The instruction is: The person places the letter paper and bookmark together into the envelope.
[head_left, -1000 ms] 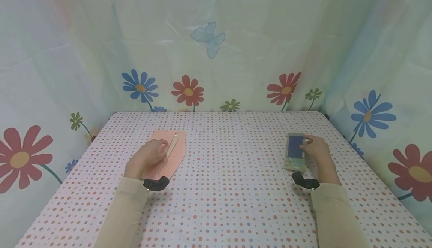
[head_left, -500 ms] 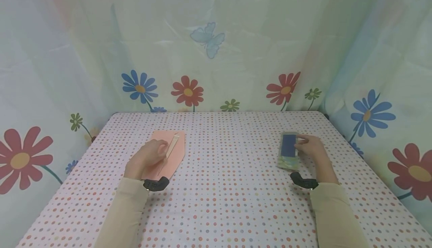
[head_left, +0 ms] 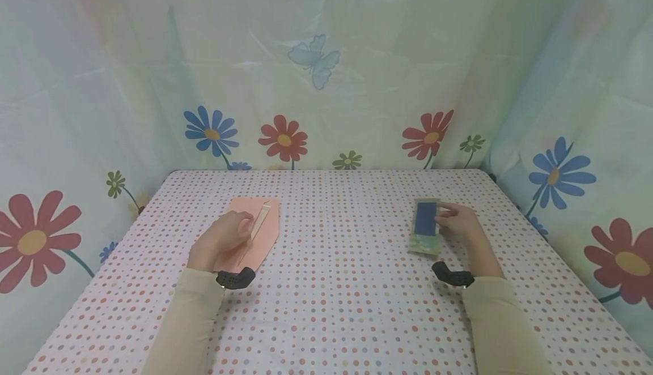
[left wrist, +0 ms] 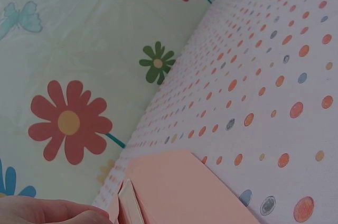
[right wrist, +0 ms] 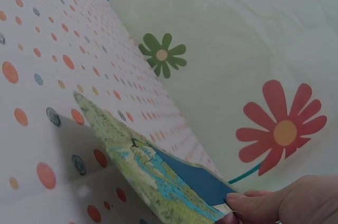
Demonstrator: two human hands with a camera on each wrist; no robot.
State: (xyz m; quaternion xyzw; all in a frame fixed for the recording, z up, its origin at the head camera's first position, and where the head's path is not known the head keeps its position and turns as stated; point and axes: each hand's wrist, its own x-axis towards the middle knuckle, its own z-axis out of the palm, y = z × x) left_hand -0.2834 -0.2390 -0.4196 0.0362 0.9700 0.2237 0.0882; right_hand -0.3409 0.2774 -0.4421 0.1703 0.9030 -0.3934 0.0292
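Observation:
A pink paper envelope (head_left: 265,236) lies at the left of the table, a pale slit-like gap running along its middle. My left hand (head_left: 224,236) grips it there with curled fingers; in the left wrist view the fingers (left wrist: 53,211) sit beside the lifted paper edge. On the right, my right hand (head_left: 459,222) pinches a flat card (head_left: 424,243) by its right edge. This card has a dark blue rectangle and a green and turquoise painted-looking pattern. In the right wrist view the card (right wrist: 153,176) is tilted above the cloth, casting a shadow. My fingertips underneath it are mostly hidden.
A dotted cloth (head_left: 336,284) covers the table between the two hands. Behind and at both sides hangs a curtain (head_left: 377,69) printed with flowers and a butterfly. A black strap (head_left: 236,278) is on the left wrist, another black strap (head_left: 453,275) on the right.
My right hand has moved steadily to the left with the card, toward the middle of the table. The left hand and the envelope stay where they were.

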